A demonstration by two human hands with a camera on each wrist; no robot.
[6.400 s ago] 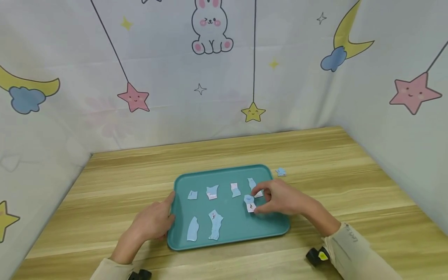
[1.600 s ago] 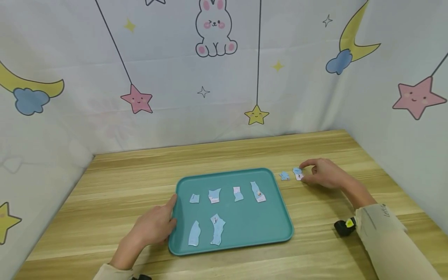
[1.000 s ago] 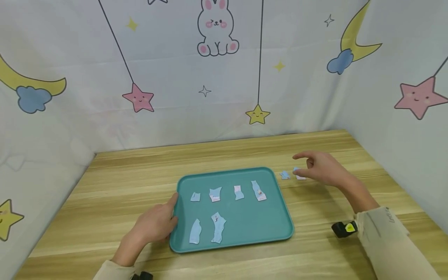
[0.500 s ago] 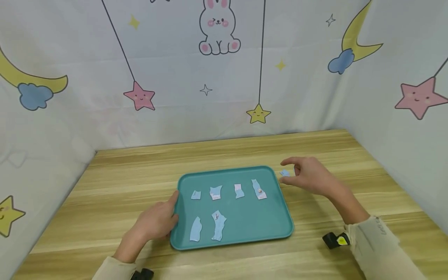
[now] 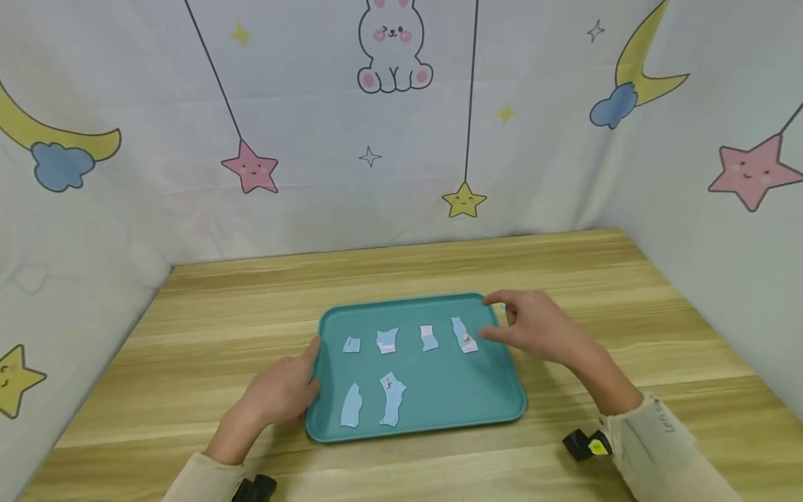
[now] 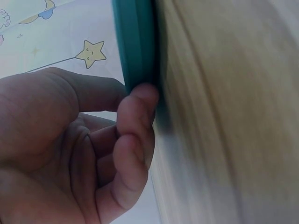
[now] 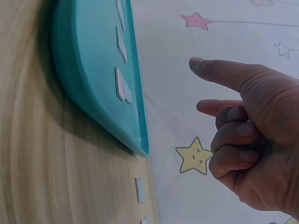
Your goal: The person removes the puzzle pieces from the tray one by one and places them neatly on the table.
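Along the left rim of the tray (image 5: 452,401), the left hand (image 5: 281,390) has its fingers clamped on it. Inside the tray lie six blue pieces (image 5: 392,401), apart from each other: four in the far row, and two in the near row, at the left half. Above the right rim is the right hand (image 5: 533,326), with thumb and index finger apart and other fingers curled. To the right of the tray, two more pieces (image 7: 139,190) lie on the desk (image 5: 633,314), almost hidden by this hand in the head view.

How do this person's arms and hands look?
Left hand and right hand are bare. Cream sleeves are worn; the right has dark lettering. A black device shows beside each sleeve, the right device with a yellow patch.
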